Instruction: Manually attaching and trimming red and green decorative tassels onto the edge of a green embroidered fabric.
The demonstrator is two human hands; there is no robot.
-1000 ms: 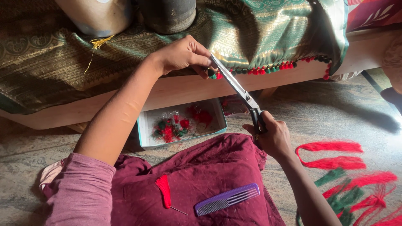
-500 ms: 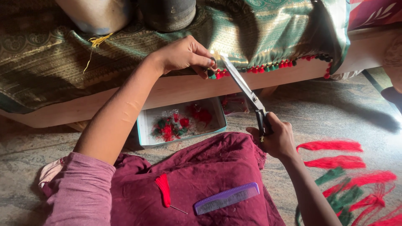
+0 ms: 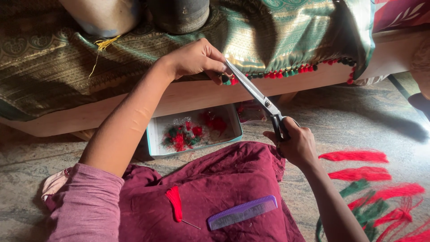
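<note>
Left hand (image 3: 197, 58) pinching tassel (image 3: 229, 81) at cloth edge (image 3: 286, 71); right hand (image 3: 295, 144) fisted around scissors (image 3: 260, 96), blades angled up-left.

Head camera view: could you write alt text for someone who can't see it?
A person's right hand holds scissors up to the red and green tassel trim on a green and gold cloth, while the left hand pinches the trim at the blade tips. On the maroon cloth over their lap lie a purple comb and a red tassel.

Left hand (image 3: 197, 58) pinching tassel (image 3: 229, 81) on green cloth edge (image 3: 286, 40), right hand (image 3: 295, 143) gripping scissors (image 3: 255, 92)
</note>
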